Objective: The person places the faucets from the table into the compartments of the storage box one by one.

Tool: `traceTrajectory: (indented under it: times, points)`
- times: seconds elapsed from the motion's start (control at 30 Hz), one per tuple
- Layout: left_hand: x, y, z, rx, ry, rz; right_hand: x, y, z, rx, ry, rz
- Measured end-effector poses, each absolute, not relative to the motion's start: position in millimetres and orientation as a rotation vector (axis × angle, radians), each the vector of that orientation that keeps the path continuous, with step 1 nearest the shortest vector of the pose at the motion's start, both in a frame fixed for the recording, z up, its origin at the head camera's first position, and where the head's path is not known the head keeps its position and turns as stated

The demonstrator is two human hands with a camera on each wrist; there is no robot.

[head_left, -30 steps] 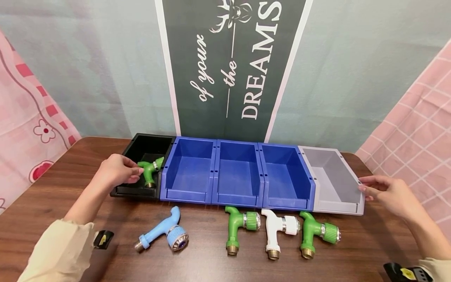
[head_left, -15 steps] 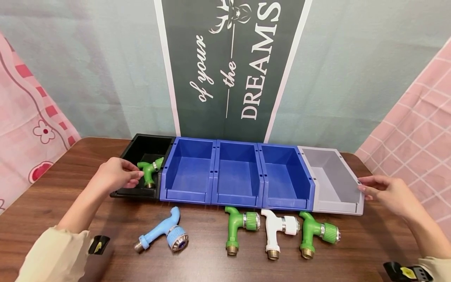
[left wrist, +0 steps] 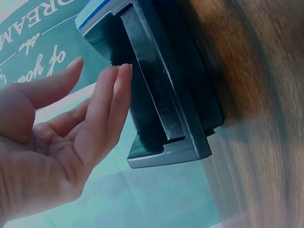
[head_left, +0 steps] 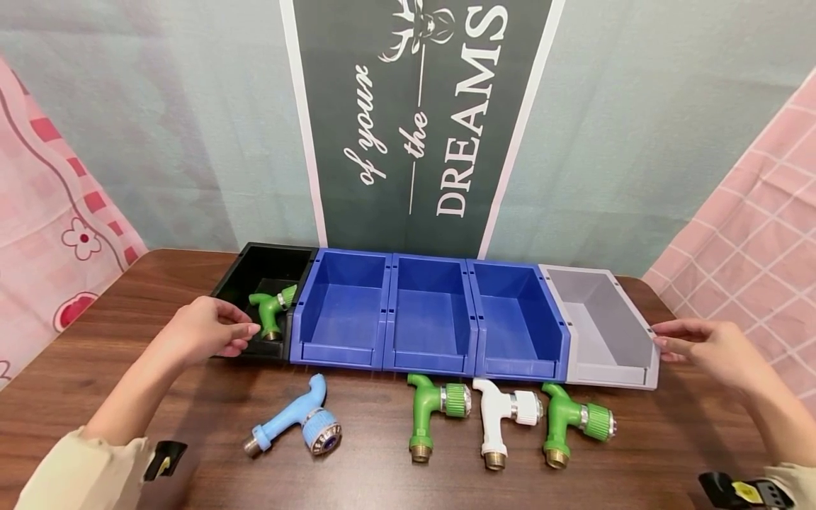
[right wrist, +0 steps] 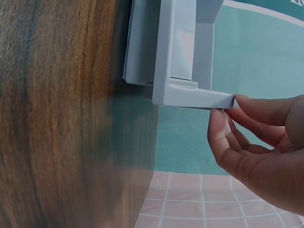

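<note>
Steadying is best done lightly: the grey bin [head_left: 605,375] is pinched by the right hand [head_left: 707,347]; the left hand [head_left: 207,328] (fingers parted, nothing gripped) is near the green tap [head_left: 270,312] in the black bin [head_left: 270,263].

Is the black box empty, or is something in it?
Not empty: the head view shows a green tap inside the black box.

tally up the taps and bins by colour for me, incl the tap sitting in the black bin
Green taps: 3
Light blue tap: 1
White tap: 1
Blue bins: 3
Black bin: 1
Gray bin: 1
Total: 10
</note>
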State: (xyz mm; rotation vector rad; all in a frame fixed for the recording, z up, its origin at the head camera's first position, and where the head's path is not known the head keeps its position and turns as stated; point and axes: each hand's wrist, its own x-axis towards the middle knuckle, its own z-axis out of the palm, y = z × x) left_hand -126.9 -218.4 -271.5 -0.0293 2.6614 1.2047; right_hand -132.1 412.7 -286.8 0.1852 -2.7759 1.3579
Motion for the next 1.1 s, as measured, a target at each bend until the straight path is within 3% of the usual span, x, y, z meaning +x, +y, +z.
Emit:
traceTrajectory:
  times: [1.1]
  points:
    - [-90.6,-209.8,-297.0,0.143,2.515,1.129,-131.2,411.9,-284.2,0.133,-2.748,1.483]
